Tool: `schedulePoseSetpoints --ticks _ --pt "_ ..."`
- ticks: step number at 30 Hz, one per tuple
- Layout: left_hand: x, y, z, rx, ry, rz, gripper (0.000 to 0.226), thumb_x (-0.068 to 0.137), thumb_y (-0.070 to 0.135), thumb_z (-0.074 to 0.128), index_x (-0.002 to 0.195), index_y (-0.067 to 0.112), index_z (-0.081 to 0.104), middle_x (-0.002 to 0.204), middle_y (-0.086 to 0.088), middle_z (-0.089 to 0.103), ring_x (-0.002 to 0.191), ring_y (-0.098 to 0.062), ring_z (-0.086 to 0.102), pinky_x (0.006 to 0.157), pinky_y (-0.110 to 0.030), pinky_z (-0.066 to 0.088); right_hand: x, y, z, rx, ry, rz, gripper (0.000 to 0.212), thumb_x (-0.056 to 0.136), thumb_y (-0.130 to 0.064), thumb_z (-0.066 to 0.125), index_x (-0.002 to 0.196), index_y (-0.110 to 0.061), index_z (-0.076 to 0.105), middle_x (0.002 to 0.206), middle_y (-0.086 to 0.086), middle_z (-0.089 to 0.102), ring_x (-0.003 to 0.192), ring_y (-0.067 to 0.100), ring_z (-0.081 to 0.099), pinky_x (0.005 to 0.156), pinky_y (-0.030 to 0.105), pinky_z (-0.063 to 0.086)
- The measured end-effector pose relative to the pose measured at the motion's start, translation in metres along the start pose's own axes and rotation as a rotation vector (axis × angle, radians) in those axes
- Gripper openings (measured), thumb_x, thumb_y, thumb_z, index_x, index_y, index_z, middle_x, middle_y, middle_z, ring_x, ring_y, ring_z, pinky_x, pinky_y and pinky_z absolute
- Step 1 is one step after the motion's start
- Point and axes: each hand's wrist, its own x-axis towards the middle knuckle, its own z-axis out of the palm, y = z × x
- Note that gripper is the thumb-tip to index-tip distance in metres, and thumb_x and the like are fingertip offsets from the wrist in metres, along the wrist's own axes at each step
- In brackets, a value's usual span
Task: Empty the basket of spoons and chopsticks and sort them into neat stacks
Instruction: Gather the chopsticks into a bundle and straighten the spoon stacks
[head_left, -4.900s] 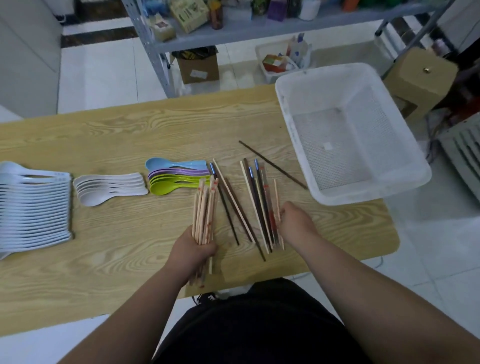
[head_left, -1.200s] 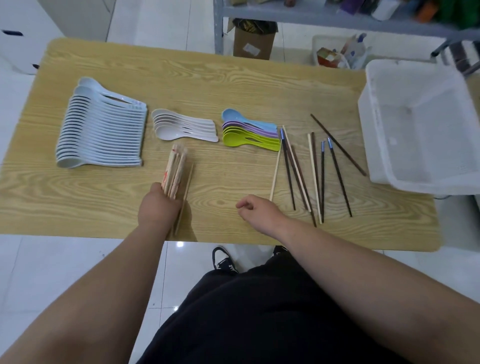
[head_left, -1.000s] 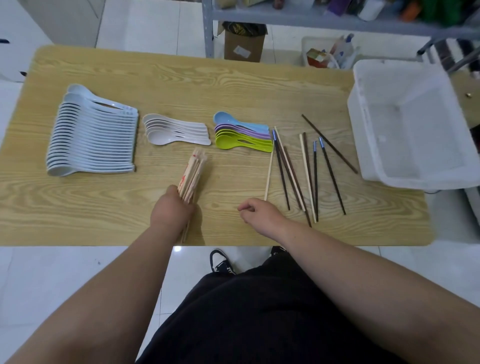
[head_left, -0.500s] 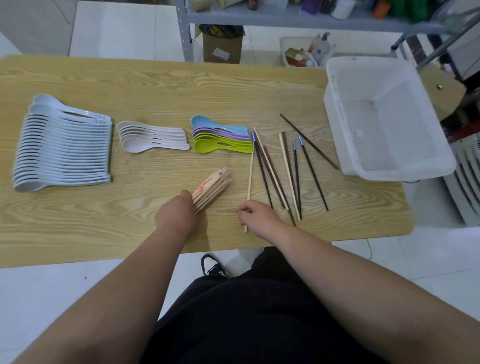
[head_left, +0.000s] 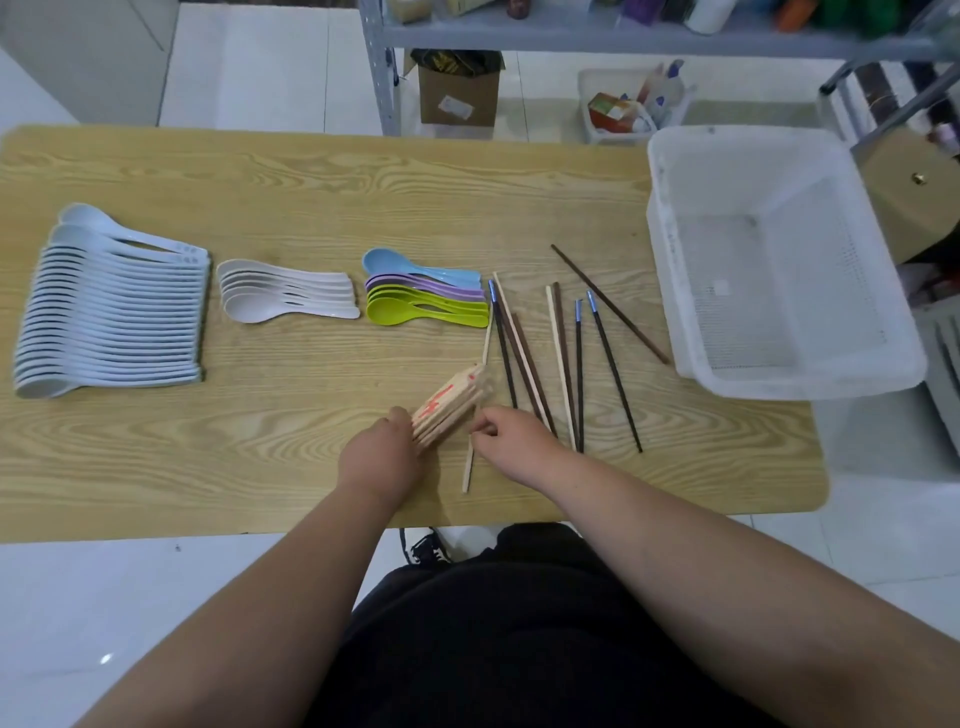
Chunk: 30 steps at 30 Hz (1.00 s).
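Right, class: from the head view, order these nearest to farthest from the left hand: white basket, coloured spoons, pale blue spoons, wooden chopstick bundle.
1. Wooden chopstick bundle, gripped in the left hand.
2. Coloured spoons, ahead.
3. Pale blue spoons, far left.
4. White basket, far right.

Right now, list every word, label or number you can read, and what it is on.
Nothing is legible.
Red marks on the chopstick bundle: blurred.
White label on the cardboard box: too small.
Packets in the floor bin: too small.
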Motion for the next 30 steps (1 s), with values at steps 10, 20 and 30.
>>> schedulePoseSetpoints --ticks 10,20,30 --pt "0.006 0.035 -0.001 -0.015 -0.014 -0.062 0.025 0.091 0.026 0.056 0.108 0.012 0.044 0.103 -0.012 0.066 0.094 -0.036 0.065 0.066 -0.035 0.041 0.018 0.015 -0.022 -0.062 -0.035 -0.022 0.025 0.095 -0.031 0.053 0.116 -0.024 0.065 0.114 -0.002 0.067 0.104 0.019 0.062 0.09 0.036 0.053" --pt "-0.003 0.067 -0.031 -1.107 -0.184 -0.128 0.027 0.066 0.023 0.07 0.093 0.02 0.071 0.069 0.005 0.067 0.066 -0.012 0.062 0.06 -0.026 0.049 0.02 0.005 -0.026 0.579 -0.026 0.038 0.016 0.097 -0.034 0.064 0.111 -0.028 0.071 0.102 -0.005 0.071 0.091 0.014 0.066 0.074 0.033 0.055" --pt "0.005 0.057 -0.027 -1.009 -0.185 -0.078 0.027 0.071 0.013 0.077 0.096 0.017 0.067 0.08 -0.007 0.073 0.074 -0.023 0.069 0.07 -0.038 0.056 0.012 -0.007 -0.03 0.835 0.074 0.093 0.012 0.099 -0.027 0.065 0.097 -0.017 0.07 0.088 0.001 0.071 0.075 0.015 0.068 0.069 0.033 0.06"
